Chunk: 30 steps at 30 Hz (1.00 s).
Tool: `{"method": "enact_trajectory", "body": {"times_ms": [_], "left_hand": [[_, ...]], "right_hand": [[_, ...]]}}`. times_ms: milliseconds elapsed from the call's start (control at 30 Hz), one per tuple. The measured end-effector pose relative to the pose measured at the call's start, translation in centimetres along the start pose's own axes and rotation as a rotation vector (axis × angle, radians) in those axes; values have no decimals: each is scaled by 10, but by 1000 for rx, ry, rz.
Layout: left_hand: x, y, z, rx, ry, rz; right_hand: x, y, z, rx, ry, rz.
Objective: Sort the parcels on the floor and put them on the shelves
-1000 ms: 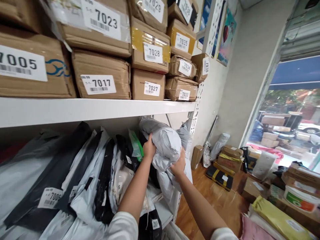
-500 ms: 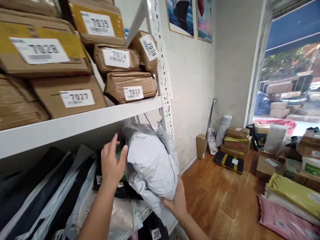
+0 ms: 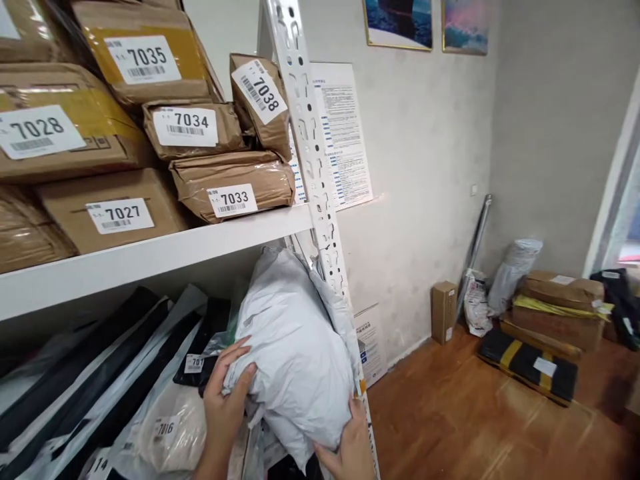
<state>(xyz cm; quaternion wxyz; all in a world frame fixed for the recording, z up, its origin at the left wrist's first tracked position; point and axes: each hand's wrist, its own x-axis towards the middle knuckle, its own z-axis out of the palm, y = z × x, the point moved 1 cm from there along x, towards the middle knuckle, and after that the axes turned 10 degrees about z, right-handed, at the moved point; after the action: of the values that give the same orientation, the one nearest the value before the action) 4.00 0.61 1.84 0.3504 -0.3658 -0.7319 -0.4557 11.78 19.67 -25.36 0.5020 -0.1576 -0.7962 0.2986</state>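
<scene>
Both hands on the grey bag (image 3: 295, 353) here, low at 6 o'clock under the white shelf (image 3: 150, 257). Left hand (image 3: 225, 400) sits on the bag's 9 o'clock side, fingers (image 3: 240, 370) spread and curled onto the plastic, thumb up against its edge. Right hand (image 3: 347, 443) is tucked under the bag's 5 o'clock corner, fingers pressed flat to the underside, the palm cut off by the bottom of the view. The bag stands bulging and crumpled, its top reaching up just beneath the shelf board, its 3 o'clock side pressed against the perforated white post (image 3: 310, 167). At 9 o'clock from the bag lies a pile of black and white mailers (image 3: 100, 373), leaning over, with a pale one tagged 7016 (image 3: 173, 430) just beside the left wrist and a black one with a tag starting 701 (image 3: 197, 367) touching the left fingers. Above the shelf, at 11 o'clock, brown parcels are stacked: 7033 (image 3: 233, 183) at the shelf end, 7034 (image 3: 193, 130) on top of it, 7038 (image 3: 260, 100) tilted against the post, 7035 (image 3: 145, 60) higher up, 7027 (image 3: 110, 210) and 7028 (image 3: 60, 127) further towards 9 o'clock. A printed notice (image 3: 343, 133) hangs on the wall behind the post. Out at 3 o'clock, well apart on the wood floor (image 3: 450, 420), sit a small upright box (image 3: 444, 310), a black parcel with yellow tape (image 3: 527, 363) and more cartons (image 3: 560, 300).
</scene>
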Motion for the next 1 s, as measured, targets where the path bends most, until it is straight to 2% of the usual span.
{"method": "enact_trajectory", "body": {"times_ms": [100,133,167,200,233,300,400,467,500,567,633,700,800,900,1000], "left_hand": [[-5,15,30,-82,382,-76],[-4,23,41,-100,460,-128],[-3,32,54,-113,475,-175],[-2,43,67,-119,416,-196],[0,54,80,-107,301,-186],[4,79,100,-22,42,-61],[6,101,106,154,-112,102],[-1,97,92,90,-122,120],[-8,90,81,30,-78,100],[-26,69,59,22,123,15],[-46,47,44,159,278,-95],[-60,32,44,266,237,-196],[-66,27,63,197,86,-272],[-64,31,83,147,13,-250],[-66,30,81,128,-10,-215]], "right_hand": [[24,1,-33,95,-88,-7],[35,-3,-45,136,-102,26],[46,-10,-55,170,-107,63],[56,-18,-64,195,-102,91],[66,-28,-70,213,-87,105],[82,-51,-74,256,-38,94],[98,-77,-66,351,34,50],[106,-86,-58,352,51,11],[109,-88,-55,332,55,-13],[114,-88,-51,285,67,-48],[117,-86,-50,269,82,-67],[118,-84,-50,286,92,-79],[117,-85,-48,326,107,-84],[111,-83,-47,329,142,-72],[99,-72,-50,391,138,-63]]}}
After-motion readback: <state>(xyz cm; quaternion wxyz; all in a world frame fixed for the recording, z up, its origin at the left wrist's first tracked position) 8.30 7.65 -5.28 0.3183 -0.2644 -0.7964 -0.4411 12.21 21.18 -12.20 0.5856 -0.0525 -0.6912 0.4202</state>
